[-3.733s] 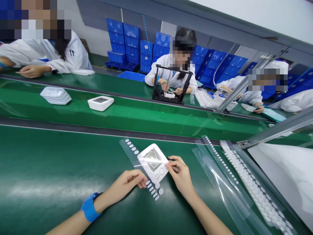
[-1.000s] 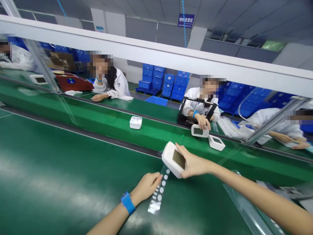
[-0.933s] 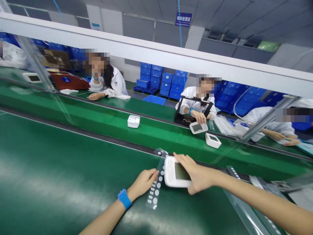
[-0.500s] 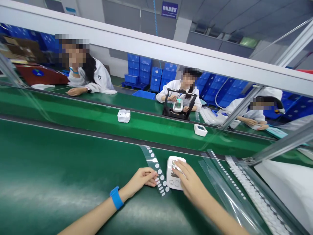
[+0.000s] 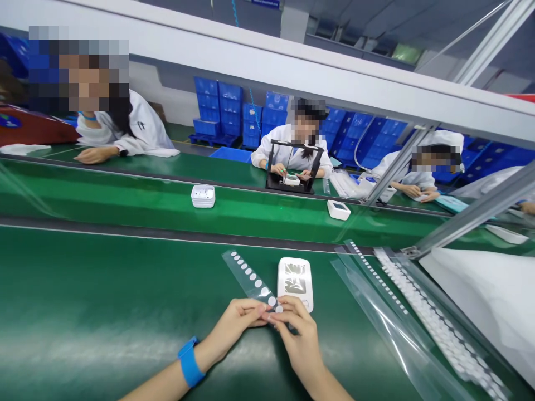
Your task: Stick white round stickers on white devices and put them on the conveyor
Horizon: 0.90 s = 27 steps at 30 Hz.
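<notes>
My left hand, with a blue band on its wrist, is closed on the near end of a clear strip of round white stickers. My right hand meets it there, its thumb and fingers pinched at the strip's end sticker. Whether a sticker has come loose between those fingertips is hidden. Just beyond the right hand lies a white device with a grey display, which looks like a blood pressure monitor. It rests face up, its lower part covered by my fingers.
On the right lie clear sticker strips and a white sheet. Across a dark ledge, the green belt carries stacked white casings and another white device. A metal post slants at right. Several co-workers sit opposite; one works at a black stand.
My right hand has left the white device and moved left and nearer, onto the strip's end. My left hand still holds the strip. The view has shifted slightly.
</notes>
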### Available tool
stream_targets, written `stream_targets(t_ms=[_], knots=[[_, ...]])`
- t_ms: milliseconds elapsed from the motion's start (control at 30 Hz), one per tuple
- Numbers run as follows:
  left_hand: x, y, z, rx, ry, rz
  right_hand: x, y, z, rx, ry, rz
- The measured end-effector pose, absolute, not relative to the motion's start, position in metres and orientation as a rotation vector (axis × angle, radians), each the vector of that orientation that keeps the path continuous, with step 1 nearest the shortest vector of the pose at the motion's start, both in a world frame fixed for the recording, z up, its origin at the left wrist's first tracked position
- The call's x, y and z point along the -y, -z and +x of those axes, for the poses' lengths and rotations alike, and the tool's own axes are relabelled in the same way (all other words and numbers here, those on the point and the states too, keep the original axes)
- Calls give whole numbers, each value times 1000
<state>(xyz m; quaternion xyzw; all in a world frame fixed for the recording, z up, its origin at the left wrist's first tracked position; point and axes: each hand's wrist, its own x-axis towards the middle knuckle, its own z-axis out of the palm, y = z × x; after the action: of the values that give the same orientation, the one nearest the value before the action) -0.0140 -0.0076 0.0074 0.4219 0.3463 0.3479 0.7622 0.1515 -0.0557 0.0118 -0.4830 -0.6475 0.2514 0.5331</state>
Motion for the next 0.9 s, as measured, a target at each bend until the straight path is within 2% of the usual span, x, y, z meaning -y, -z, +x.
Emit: stream_targets(t_ms=[567, 800, 900], knots=[[12, 6, -3, -866, -714, 1111, 68, 6, 155, 1512, -641, -1274], [12, 7, -1, -864, -694, 1103, 76, 7, 159, 1764, -349, -1252], [11, 10, -3, -899, -732, 1150, 74, 1, 171, 1704, -318, -1284]])
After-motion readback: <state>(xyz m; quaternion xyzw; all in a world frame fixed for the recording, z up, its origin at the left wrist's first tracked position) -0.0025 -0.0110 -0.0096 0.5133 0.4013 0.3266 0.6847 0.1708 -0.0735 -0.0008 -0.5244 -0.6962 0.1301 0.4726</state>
